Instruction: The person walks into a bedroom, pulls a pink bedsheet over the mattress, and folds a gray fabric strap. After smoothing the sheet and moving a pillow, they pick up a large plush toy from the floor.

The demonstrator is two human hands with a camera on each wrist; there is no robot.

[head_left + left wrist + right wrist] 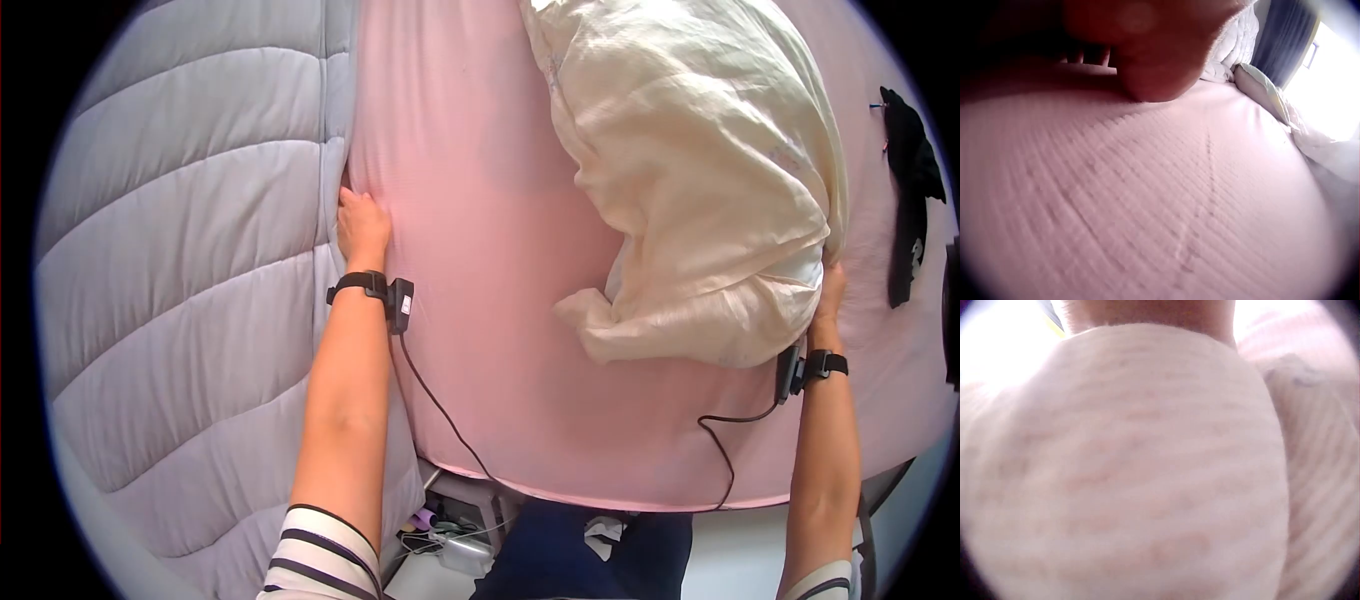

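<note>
In the head view, the left hand [365,228] is on the pink sheet [470,260], against the edge of the grey quilt [190,220]. Its fingers look bent, but whether they grip the quilt edge is unclear. The left wrist view has this hand [1154,53] low over the sheet [1147,194], fingertips in shadow. The right hand [831,292] is at the lower right edge of a bunched cream cover [710,180], its fingers hidden behind the fabric. Up close in the right wrist view, pale cloth [1147,462] covers most of that hand [1147,314].
A black cloth item [908,200] lies at the bed's right side. Below the front edge, a shelf [475,490] holds cables and a white box [466,554]. Cords run from both wrist cameras across the sheet. Curtains [1285,37] and a bright window appear in the left wrist view.
</note>
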